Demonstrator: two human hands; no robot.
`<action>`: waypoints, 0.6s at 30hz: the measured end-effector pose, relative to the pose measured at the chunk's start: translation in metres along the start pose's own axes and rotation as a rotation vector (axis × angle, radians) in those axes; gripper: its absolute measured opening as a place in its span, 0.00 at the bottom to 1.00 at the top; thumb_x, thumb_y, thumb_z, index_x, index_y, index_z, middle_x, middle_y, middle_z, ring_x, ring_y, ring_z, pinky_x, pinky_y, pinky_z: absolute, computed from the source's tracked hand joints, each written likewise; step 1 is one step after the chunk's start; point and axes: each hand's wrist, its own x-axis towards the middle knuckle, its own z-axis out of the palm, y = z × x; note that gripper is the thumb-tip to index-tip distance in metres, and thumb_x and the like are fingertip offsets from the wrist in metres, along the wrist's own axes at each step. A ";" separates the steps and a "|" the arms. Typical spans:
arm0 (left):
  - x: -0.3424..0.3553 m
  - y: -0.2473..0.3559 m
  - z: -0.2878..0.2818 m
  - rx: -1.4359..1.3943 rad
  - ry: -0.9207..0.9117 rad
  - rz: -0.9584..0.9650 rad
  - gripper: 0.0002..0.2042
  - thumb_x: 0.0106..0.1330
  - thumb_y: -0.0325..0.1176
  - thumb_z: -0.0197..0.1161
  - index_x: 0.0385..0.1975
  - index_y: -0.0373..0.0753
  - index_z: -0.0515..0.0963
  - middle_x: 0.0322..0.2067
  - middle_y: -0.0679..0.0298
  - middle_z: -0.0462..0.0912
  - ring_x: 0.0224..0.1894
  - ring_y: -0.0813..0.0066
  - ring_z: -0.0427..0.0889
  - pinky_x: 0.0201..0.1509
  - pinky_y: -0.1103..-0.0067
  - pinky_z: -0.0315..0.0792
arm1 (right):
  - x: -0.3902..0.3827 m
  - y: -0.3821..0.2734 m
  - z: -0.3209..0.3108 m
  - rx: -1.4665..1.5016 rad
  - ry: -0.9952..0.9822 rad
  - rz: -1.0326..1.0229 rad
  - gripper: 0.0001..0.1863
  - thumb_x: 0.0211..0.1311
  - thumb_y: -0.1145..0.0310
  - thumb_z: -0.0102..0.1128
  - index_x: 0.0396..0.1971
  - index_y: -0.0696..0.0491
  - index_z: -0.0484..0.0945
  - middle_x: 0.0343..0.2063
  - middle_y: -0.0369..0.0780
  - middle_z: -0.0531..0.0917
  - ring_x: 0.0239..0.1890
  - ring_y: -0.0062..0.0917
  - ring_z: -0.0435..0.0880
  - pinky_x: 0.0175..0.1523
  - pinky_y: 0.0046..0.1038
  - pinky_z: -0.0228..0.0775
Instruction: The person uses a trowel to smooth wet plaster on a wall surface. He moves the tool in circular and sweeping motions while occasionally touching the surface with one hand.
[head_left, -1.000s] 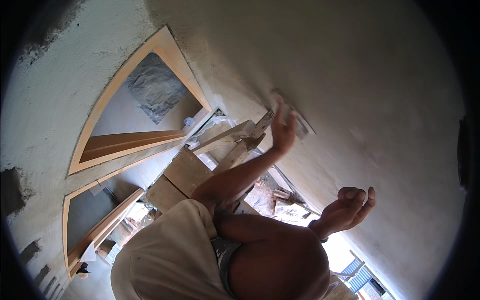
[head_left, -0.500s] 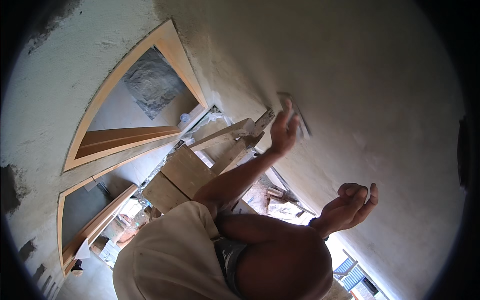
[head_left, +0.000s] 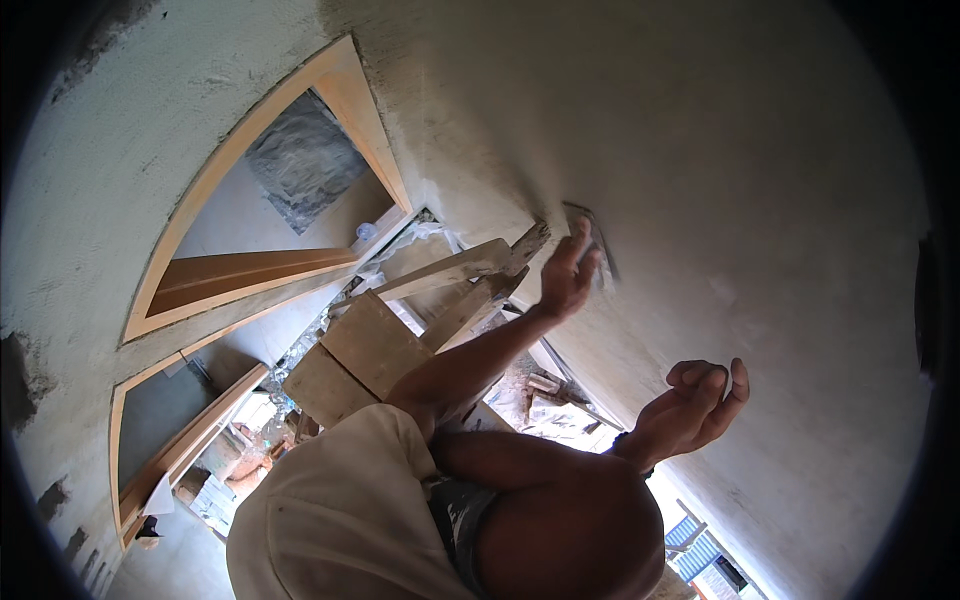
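My left hand (head_left: 568, 275), at the centre, is on a flat metal trowel (head_left: 605, 255) against the grey plastered wall (head_left: 760, 180), with its first fingers extended along the tool. Its grip on the trowel is partly hidden. At lower right, my right hand (head_left: 700, 405), with a dark band at the wrist, is raised in front of the wall with its fingers curled; whatever they may enclose is hidden. Beige cloth (head_left: 320, 510) and bare skin of my body fill the bottom.
Wooden boards and beams (head_left: 370, 350) stand behind my left forearm. Two timber-framed openings (head_left: 140, 320) are in the rough wall (head_left: 100, 200) at left, one showing a crumpled grey sheet (head_left: 305, 165). Rubble (head_left: 540, 400) and a blue slatted panel (head_left: 690, 540) show in bright areas below.
My left hand and the trowel have moved down a little along the wall. My right hand is slightly higher, still curled. The view has shifted slightly.
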 end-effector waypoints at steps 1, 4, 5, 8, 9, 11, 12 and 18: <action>0.019 -0.011 -0.009 0.015 0.076 0.115 0.29 0.74 0.42 0.54 0.69 0.32 0.59 0.34 0.54 0.81 0.38 0.70 0.81 0.45 0.75 0.78 | -0.001 0.002 -0.002 -0.005 0.004 0.013 0.14 0.70 0.69 0.54 0.51 0.57 0.72 0.17 0.37 0.74 0.19 0.19 0.71 0.25 0.21 0.61; 0.069 -0.006 -0.038 -0.180 0.193 0.015 0.31 0.74 0.44 0.52 0.68 0.26 0.56 0.51 0.44 0.79 0.48 0.68 0.80 0.55 0.74 0.75 | -0.006 0.013 -0.018 -0.034 0.023 0.058 0.14 0.70 0.68 0.54 0.51 0.57 0.72 0.17 0.37 0.74 0.19 0.19 0.71 0.25 0.21 0.61; 0.067 0.000 -0.035 -0.219 0.211 -0.061 0.32 0.74 0.44 0.52 0.68 0.25 0.56 0.55 0.41 0.74 0.55 0.62 0.75 0.60 0.72 0.71 | -0.009 0.015 -0.023 -0.038 0.029 0.076 0.14 0.70 0.68 0.54 0.51 0.57 0.72 0.17 0.37 0.74 0.19 0.19 0.71 0.25 0.21 0.61; 0.054 0.019 -0.023 -0.318 0.236 -0.260 0.37 0.73 0.51 0.51 0.67 0.22 0.54 0.67 0.36 0.57 0.72 0.50 0.56 0.74 0.69 0.53 | -0.017 0.014 -0.025 -0.074 0.078 0.139 0.14 0.70 0.68 0.54 0.51 0.58 0.72 0.17 0.37 0.74 0.19 0.19 0.71 0.24 0.21 0.61; 0.040 0.014 -0.013 -0.284 0.232 -0.297 0.40 0.72 0.56 0.51 0.67 0.21 0.53 0.67 0.37 0.58 0.71 0.50 0.57 0.74 0.70 0.53 | -0.018 0.013 -0.022 -0.085 0.096 0.159 0.14 0.70 0.69 0.54 0.51 0.58 0.72 0.17 0.37 0.74 0.19 0.19 0.71 0.24 0.21 0.60; 0.015 0.019 -0.001 -0.308 0.174 -0.349 0.43 0.70 0.60 0.49 0.68 0.22 0.52 0.67 0.36 0.58 0.72 0.50 0.56 0.74 0.70 0.52 | -0.016 0.013 -0.017 -0.030 0.045 0.121 0.13 0.70 0.69 0.54 0.51 0.58 0.72 0.17 0.37 0.74 0.19 0.19 0.71 0.24 0.21 0.61; 0.009 0.018 0.001 -0.309 0.165 -0.363 0.43 0.71 0.60 0.49 0.68 0.22 0.52 0.67 0.36 0.58 0.72 0.50 0.56 0.74 0.70 0.52 | -0.015 0.012 -0.014 -0.005 0.017 0.106 0.13 0.70 0.69 0.54 0.51 0.58 0.72 0.17 0.37 0.74 0.19 0.19 0.71 0.24 0.22 0.61; 0.061 0.013 -0.028 -0.321 0.170 -0.267 0.41 0.72 0.58 0.47 0.68 0.23 0.51 0.67 0.36 0.58 0.72 0.51 0.55 0.74 0.71 0.52 | -0.005 0.005 -0.012 0.018 0.036 0.041 0.13 0.70 0.70 0.53 0.51 0.58 0.72 0.17 0.37 0.74 0.19 0.19 0.71 0.25 0.22 0.61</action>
